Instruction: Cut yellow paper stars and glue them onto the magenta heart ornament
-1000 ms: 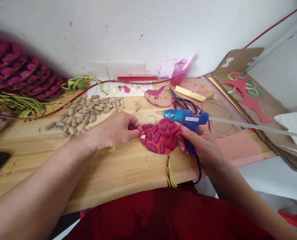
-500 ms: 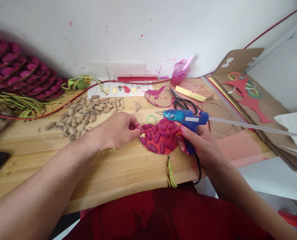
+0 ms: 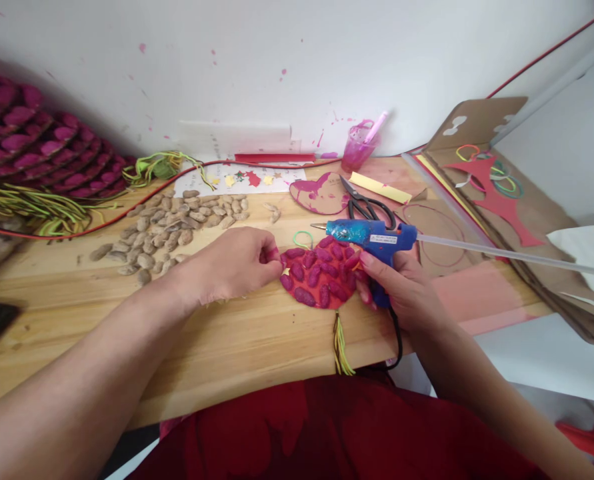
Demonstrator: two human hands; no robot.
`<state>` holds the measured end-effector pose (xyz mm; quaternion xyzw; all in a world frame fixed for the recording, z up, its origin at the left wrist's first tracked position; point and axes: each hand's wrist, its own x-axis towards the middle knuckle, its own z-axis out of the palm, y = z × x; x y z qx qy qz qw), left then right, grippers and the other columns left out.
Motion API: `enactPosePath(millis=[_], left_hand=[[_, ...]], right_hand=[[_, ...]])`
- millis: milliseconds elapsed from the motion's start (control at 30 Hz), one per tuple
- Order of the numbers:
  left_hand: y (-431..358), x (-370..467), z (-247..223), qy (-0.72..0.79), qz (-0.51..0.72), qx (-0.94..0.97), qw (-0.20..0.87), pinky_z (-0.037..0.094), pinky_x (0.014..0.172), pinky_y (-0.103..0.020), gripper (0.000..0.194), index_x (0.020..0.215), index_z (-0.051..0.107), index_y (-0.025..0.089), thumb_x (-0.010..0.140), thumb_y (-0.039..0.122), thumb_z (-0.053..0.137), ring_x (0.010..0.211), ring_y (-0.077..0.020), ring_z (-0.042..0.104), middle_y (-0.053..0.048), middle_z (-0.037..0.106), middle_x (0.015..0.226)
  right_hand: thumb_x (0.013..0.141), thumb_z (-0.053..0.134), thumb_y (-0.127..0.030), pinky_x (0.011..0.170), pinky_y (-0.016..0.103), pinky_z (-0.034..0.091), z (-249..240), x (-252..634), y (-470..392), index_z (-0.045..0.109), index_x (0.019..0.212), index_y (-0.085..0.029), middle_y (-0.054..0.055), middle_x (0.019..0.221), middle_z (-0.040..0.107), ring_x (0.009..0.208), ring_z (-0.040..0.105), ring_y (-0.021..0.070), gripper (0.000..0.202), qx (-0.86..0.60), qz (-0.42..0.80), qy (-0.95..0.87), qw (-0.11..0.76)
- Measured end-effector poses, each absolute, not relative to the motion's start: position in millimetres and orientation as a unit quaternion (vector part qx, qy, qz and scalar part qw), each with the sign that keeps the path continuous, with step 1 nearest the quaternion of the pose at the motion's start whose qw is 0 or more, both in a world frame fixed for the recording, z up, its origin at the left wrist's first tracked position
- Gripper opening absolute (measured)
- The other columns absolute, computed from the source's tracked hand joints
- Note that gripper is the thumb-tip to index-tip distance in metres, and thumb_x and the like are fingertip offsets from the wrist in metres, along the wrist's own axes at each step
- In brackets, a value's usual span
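A red piece (image 3: pixel 324 295) covered with magenta-painted peanuts lies on the wooden table, with a green loop at its top and a yellow, green and dark tassel (image 3: pixel 343 347) at its bottom. At its left edge my left hand (image 3: pixel 244 262) is closed in a pinch. The thumb covers part of a small yellow star (image 3: pixel 286 271). My right hand (image 3: pixel 401 283) is wrapped round a blue hot glue gun (image 3: pixel 371 235), its nozzle pointing left above the piece. The right thumb also touches the piece's right edge. A long clear glue stick (image 3: pixel 501 252) sticks out behind the gun.
Unpainted peanuts (image 3: pixel 161 230) are heaped at left. Paper stars and scraps lie on a white sheet (image 3: pixel 191 185). Black-handled scissors (image 3: pixel 369 203), a cardboard heart (image 3: pixel 311 193) and a pink-stained cup (image 3: pixel 357 150) stand or lie behind the gun. A red cord (image 3: pixel 171 183) crosses the back.
My left hand has shifted very slightly, and its thumb now covers more of the yellow star. The right hand and the glue gun stay in place.
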<state>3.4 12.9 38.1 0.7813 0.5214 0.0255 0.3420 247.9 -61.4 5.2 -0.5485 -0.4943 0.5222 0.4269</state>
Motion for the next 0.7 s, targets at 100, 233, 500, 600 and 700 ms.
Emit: enactPosePath(millis=[100, 233, 500, 600, 700], left_hand=[[12.7, 3.1, 38.4, 0.515, 0.031, 0.785, 0.343, 0.035, 0.054, -0.027, 0.012, 0.069, 0.060, 0.020, 0.072, 0.031, 0.057, 0.053, -0.0129, 0.050, 0.002, 0.060, 0.059], [14.3, 0.8, 37.3, 0.511, 0.033, 0.785, 0.348, 0.034, 0.052, -0.026, 0.015, 0.068, 0.059, 0.020, 0.073, 0.034, 0.058, 0.052, -0.0130, 0.049, 0.002, 0.060, 0.057], [20.3, -1.9, 37.8, 0.500, 0.016, 0.791, 0.351, 0.034, 0.053, -0.025, 0.023, 0.067, 0.059, 0.020, 0.076, 0.041, 0.058, 0.052, -0.0119, 0.048, 0.003, 0.059, 0.056], [19.9, -1.0, 36.7, 0.504, 0.014, 0.794, 0.339, 0.034, 0.054, -0.025, 0.021, 0.068, 0.059, 0.020, 0.074, 0.039, 0.059, 0.053, -0.0119, 0.048, 0.004, 0.058, 0.056], [19.0, -0.6, 35.9, 0.504, 0.014, 0.796, 0.335, 0.033, 0.054, -0.026, 0.020, 0.066, 0.059, 0.020, 0.074, 0.038, 0.057, 0.053, -0.0124, 0.047, 0.003, 0.056, 0.054]], right_hand=[[0.089, 0.062, -0.048, 0.040, 0.023, 0.033, 5.4, 247.4, -61.5, 0.056, 0.065, -0.019, -0.001, 0.051, 0.055, 0.043, 0.046, 0.0095, 0.038, -0.553, 0.519, -0.497, 0.422], [0.089, 0.062, -0.048, 0.040, 0.023, 0.033, 5.3, 247.5, -61.8, 0.056, 0.064, -0.019, -0.001, 0.051, 0.055, 0.042, 0.046, 0.0095, 0.038, -0.555, 0.518, -0.496, 0.421], [0.091, 0.061, -0.046, 0.041, 0.023, 0.034, 4.8, 248.0, -62.2, 0.056, 0.065, -0.018, -0.001, 0.051, 0.055, 0.043, 0.046, 0.0090, 0.038, -0.550, 0.523, -0.499, 0.419], [0.090, 0.061, -0.046, 0.041, 0.023, 0.034, 5.2, 247.4, -62.1, 0.056, 0.064, -0.018, -0.001, 0.051, 0.056, 0.043, 0.047, 0.0090, 0.038, -0.550, 0.522, -0.497, 0.422], [0.090, 0.062, -0.046, 0.041, 0.023, 0.034, 6.0, 246.9, -62.0, 0.057, 0.065, -0.019, -0.001, 0.051, 0.056, 0.043, 0.047, 0.0094, 0.037, -0.552, 0.523, -0.494, 0.422]])
